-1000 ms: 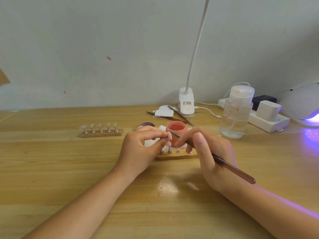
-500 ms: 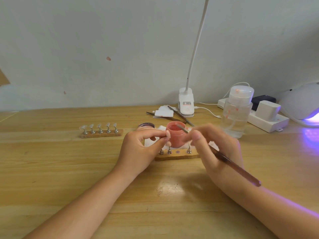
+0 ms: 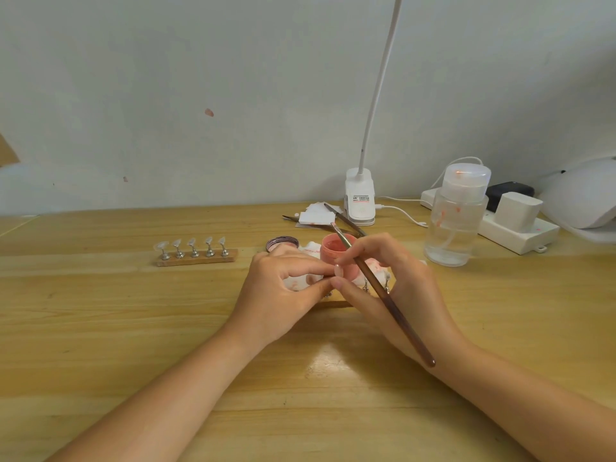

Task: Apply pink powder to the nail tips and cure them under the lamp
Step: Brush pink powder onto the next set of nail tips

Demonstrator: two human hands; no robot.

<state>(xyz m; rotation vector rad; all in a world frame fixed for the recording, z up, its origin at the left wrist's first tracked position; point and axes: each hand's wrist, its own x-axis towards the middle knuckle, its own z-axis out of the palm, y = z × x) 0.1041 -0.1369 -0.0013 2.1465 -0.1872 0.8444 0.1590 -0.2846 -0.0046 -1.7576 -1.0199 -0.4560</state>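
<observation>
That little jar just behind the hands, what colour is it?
The jar is pink, with pink powder inside. It shows in the head view, the only one.

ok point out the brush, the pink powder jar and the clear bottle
brush (image 3: 386,296), head view, middle of the handle
pink powder jar (image 3: 333,243), head view, powder at the open top
clear bottle (image 3: 455,231), head view, front of the body

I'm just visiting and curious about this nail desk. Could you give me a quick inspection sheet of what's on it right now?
Surface: wooden table, glare spot near the hands.
Job's things: open pink powder jar; brush; rack of five clear nail tips; curing lamp at far right.
Clutter: clear pump bottle, white pads, small lid.
Hands: left hand pinches a nail tip; right hand holds the brush.
Cables: white cable from desk lamp; power strip.
Surroundings: pale wall, few marks.
</observation>
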